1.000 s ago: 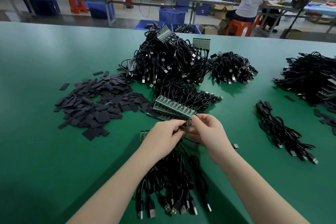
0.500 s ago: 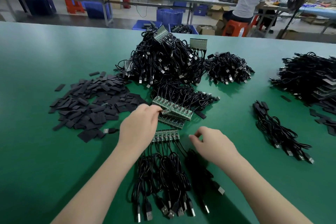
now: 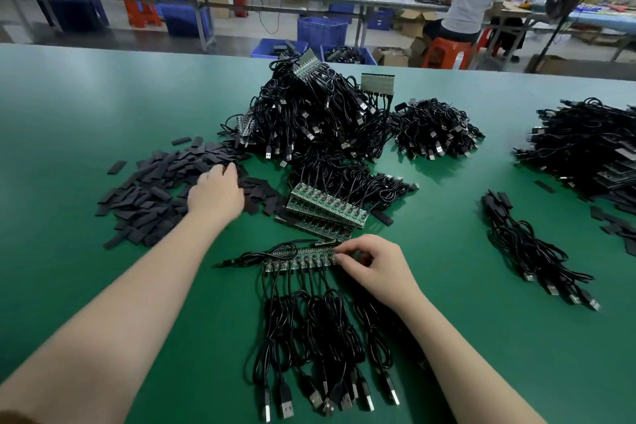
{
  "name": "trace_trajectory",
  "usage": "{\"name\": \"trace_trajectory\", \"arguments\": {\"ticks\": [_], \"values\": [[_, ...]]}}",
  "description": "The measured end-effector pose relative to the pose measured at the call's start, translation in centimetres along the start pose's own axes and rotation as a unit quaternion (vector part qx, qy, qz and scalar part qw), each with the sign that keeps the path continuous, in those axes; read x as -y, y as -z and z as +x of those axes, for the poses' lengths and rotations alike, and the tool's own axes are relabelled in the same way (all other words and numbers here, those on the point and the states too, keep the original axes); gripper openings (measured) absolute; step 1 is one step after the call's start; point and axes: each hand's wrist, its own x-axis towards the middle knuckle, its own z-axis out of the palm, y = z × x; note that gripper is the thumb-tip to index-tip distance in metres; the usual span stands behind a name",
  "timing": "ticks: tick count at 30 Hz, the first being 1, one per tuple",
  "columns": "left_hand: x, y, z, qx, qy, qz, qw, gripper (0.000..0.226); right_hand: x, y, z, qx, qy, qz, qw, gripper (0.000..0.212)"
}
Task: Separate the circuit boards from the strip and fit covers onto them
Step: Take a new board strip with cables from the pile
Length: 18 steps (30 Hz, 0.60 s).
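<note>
A strip of small green circuit boards lies flat on the green table, each board trailing a black USB cable toward me. My right hand pinches the strip's right end with curled fingers. My left hand reaches out over the heap of flat black covers at the left, fingers down among them; whether it holds one is hidden. More board strips are stacked just beyond the near strip.
A big tangle of cabled strips sits at the back centre, a smaller cable bundle to its right. Finished cables lie at the right, another pile at far right. People work at benches behind.
My hands have parted. The left hand moved from the stacked strips out to the cover heap. The right hand came down onto the strip's right end on the table.
</note>
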Motion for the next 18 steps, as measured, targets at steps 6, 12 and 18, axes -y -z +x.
{"name": "trace_trajectory", "arguments": {"ticks": [6, 12, 18], "values": [[0.7, 0.0, 1.7, -0.012, 0.016, 0.020, 1.000, 0.025, -0.2, -0.1, -0.2, -0.023, 0.000, 0.028, 0.999, 0.020], [1.1, -0.4, 1.3, -0.086, 0.029, -0.084, 0.992, 0.017, -0.6, -0.1, 0.1, -0.030, -0.012, 0.051, 0.998, 0.014], [1.7, -0.1, 0.2, -0.140, 0.001, -0.142, 0.980, 0.016, -0.6, -0.1, 0.2, -0.034, -0.033, 0.078, 0.996, 0.013]]}}
